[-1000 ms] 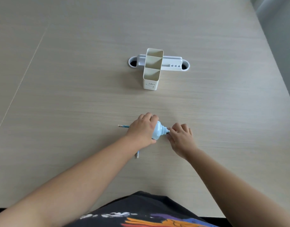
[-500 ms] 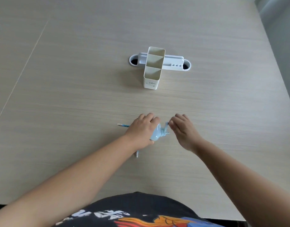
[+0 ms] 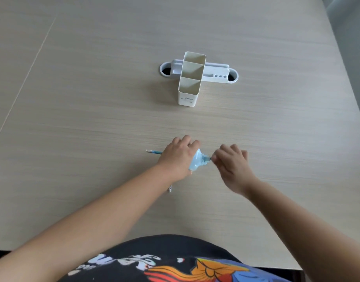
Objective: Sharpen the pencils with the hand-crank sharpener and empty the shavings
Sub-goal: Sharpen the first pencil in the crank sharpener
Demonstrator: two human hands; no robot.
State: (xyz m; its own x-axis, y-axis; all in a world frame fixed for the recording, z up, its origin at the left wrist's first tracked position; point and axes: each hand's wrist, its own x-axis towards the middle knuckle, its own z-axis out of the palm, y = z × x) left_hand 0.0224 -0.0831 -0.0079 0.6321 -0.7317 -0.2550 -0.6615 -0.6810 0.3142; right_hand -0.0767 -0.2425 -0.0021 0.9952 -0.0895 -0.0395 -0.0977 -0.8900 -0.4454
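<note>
A small light-blue hand-crank sharpener [image 3: 197,162] lies on the table in front of me. My left hand [image 3: 178,157] is closed over its left part and holds it down. A blue pencil [image 3: 154,152] sticks out to the left from under that hand. My right hand [image 3: 232,162] pinches the crank at the sharpener's right end, fingers curled. The tip of a second pencil [image 3: 170,188] shows below my left wrist; the rest is hidden under my arm.
A white three-compartment pencil holder [image 3: 190,82] stands farther back at the table's centre, in front of a white cable-port tray [image 3: 217,75] set in the tabletop. The table's right edge [image 3: 342,64] runs along a grey wall.
My right hand has gone round at the crank: low beside the sharpener, then higher, now back level with its right end. My left hand has stayed on the sharpener.
</note>
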